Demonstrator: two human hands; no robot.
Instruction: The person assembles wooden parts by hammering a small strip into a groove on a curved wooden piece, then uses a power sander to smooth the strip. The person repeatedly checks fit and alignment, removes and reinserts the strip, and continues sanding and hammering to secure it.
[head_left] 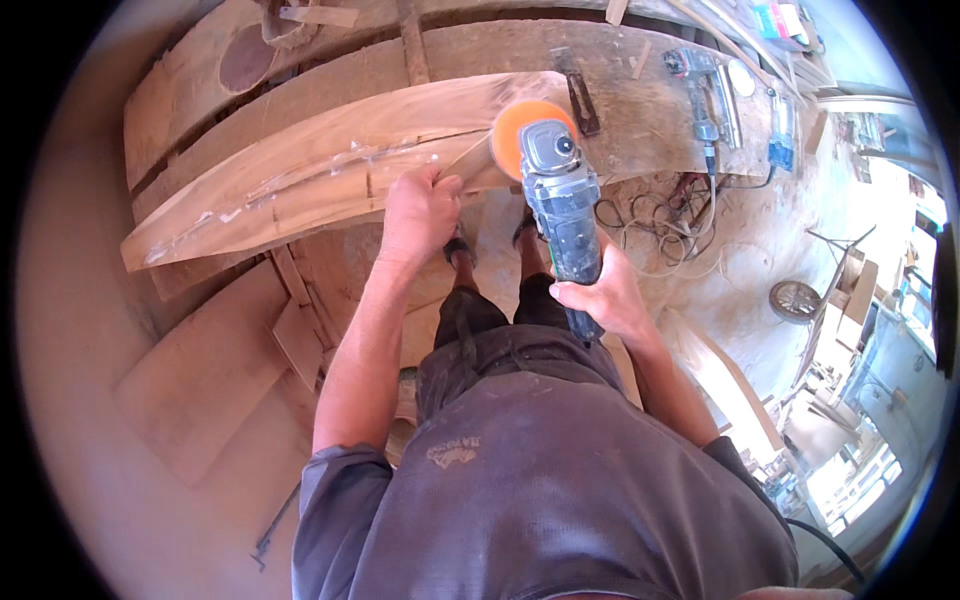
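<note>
My right hand (614, 290) is wrapped round the grey, dusty body of an angle grinder (562, 215), which points away from me. At its far end sits a round orange disc (512, 130), partly behind the grinder's head. My left hand (418, 212) is closed on a thin wooden strip (468, 162), whose far end meets or lies very close to the disc's left edge. Both hands are over the near edge of a long, curved wooden board (350, 150) with cracks and whitish patches. Part of the strip is hidden by my fingers.
Under the board lies a large wooden workbench slab (640, 130). Toward its right end are another power tool (690, 65), a clamp-like black tool (580, 95) and a blue tool (780, 140). Tangled cords (680, 225) trail onto the floor. Wooden panels (210, 360) lean at the left.
</note>
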